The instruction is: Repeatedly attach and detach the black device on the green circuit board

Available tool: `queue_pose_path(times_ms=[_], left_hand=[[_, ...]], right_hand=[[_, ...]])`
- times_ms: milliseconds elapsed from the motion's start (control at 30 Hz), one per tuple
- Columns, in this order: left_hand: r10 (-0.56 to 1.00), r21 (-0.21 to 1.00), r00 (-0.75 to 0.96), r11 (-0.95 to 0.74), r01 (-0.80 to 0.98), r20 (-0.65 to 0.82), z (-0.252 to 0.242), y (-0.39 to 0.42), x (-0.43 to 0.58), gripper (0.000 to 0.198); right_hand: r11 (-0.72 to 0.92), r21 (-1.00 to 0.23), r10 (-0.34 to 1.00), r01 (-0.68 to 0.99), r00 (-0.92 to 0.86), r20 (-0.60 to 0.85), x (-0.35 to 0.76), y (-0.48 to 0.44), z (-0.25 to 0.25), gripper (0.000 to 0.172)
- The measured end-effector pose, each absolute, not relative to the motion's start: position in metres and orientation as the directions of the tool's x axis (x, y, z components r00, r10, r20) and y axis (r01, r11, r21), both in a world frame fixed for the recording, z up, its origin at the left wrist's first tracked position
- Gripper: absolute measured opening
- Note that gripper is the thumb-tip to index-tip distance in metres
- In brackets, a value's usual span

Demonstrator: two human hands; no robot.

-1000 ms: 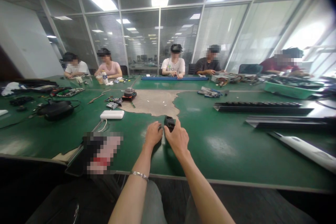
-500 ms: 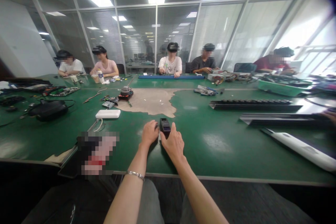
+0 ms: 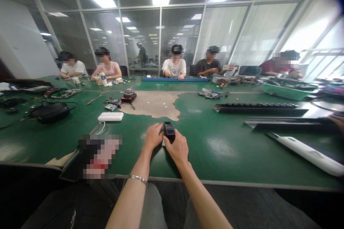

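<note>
A small black box-shaped device point(image 3: 169, 129) with slots and a dark bluish panel on top lies on the green table in front of me. My right hand point(image 3: 177, 147) is closed on it, the thumb at its near left side and the fingers along its right side. Bent fingers of my left hand point(image 3: 154, 136) press against the device's left side; their tips are partly hidden. A small pale bit shows under the device near my right thumb, too small to name.
A white power bank-like box point(image 3: 110, 116) with a cable lies to the left. Black metal channels point(image 3: 285, 123) and a long white casing point(image 3: 309, 152) lie right. Electronic parts point(image 3: 113, 105) sit near a worn patch point(image 3: 156, 103). Several people sit across the table.
My right fingers, raised and apart before, have closed onto the device's right side. My left fingertips have come against its left side. Across the table, a person in black has lifted a hand.
</note>
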State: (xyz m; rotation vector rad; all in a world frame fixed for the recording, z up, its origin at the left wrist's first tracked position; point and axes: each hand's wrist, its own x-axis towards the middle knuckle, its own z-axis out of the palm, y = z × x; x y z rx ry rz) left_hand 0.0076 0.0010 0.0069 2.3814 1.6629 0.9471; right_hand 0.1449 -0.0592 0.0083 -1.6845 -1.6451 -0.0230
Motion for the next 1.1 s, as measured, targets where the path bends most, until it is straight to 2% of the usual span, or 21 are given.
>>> queue_pose_path(times_ms=[100,167,367,467,567,767,1100], left_hand=[[0.878,0.394,0.215,-0.396,0.829,0.428,0.0058,0.0015,0.0077,0.041],[0.882,0.390,0.216,-0.390,0.834,0.419,0.0054,0.0017,0.0078,0.037],[0.897,0.402,0.205,-0.367,0.838,0.392,0.0070,0.0006,0.0079,0.041],[0.898,0.397,0.209,-0.367,0.841,0.387,0.0074,0.0005,0.0080,0.041],[0.892,0.377,0.229,-0.381,0.844,0.389,0.0080,0.0003,0.0083,0.035],[0.895,0.356,0.247,-0.384,0.852,0.373,0.0100,-0.0015,0.0088,0.030],[0.898,0.369,0.230,-0.372,0.851,0.375,0.0114,-0.0018,0.0083,0.032]], right_hand=[[0.171,-0.488,0.842,0.856,0.131,0.524,0.1461,-0.0597,0.0088,0.045],[0.186,-0.494,0.842,0.850,0.121,0.525,0.1468,-0.0598,0.0087,0.042],[0.109,-0.527,0.837,0.843,0.208,0.506,0.1467,-0.0573,0.0044,0.068],[0.109,-0.527,0.839,0.843,0.206,0.504,0.1468,-0.0562,0.0031,0.072],[0.122,-0.524,0.840,0.843,0.193,0.507,0.1474,-0.0560,0.0034,0.066],[0.151,-0.532,0.833,0.833,0.183,0.522,0.1483,-0.0563,0.0044,0.039],[0.173,-0.547,0.818,0.819,0.190,0.543,0.1487,-0.0533,0.0032,0.036]])
